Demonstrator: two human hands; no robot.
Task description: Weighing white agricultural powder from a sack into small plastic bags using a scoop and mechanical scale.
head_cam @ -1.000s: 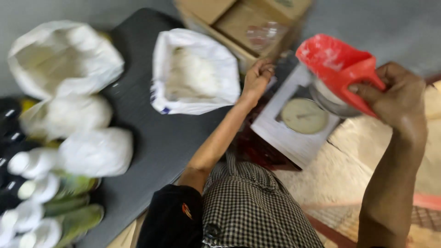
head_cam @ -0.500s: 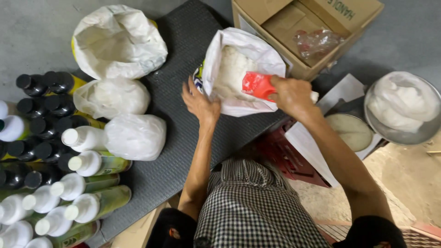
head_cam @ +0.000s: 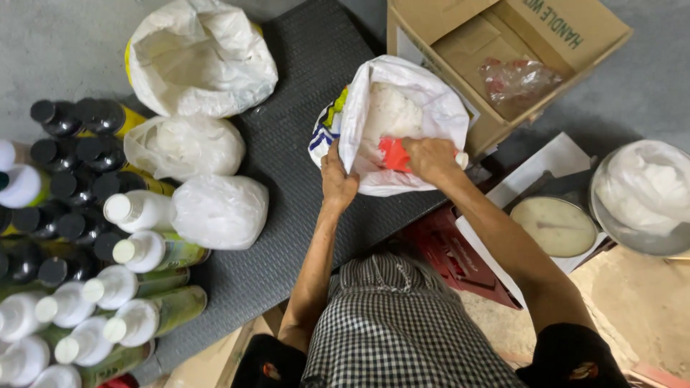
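Note:
A white sack (head_cam: 431, 97) of white powder lies open on a dark ribbed mat (head_cam: 302, 165). My left hand (head_cam: 336, 178) grips the sack's near rim and holds it open. My right hand (head_cam: 430, 158) reaches inside the sack and holds a red plastic scoop (head_cam: 394, 153), which dips into the powder. To the right, a metal bowl (head_cam: 632, 237) heaped with white powder sits beside a round scale dial (head_cam: 558, 226).
An open cardboard box (head_cam: 503, 65) with a crumpled plastic bag stands behind the sack. Two tied white bags (head_cam: 215, 208) and a larger open sack (head_cam: 198, 54) lie at left. Several bottles (head_cam: 86, 287) with black and white caps crowd the left edge. A red crate (head_cam: 460, 266) lies by my knees.
My right hand has brought the red scoop from above the bowl at right into the sack. My left hand has shifted to grip the sack's near rim.

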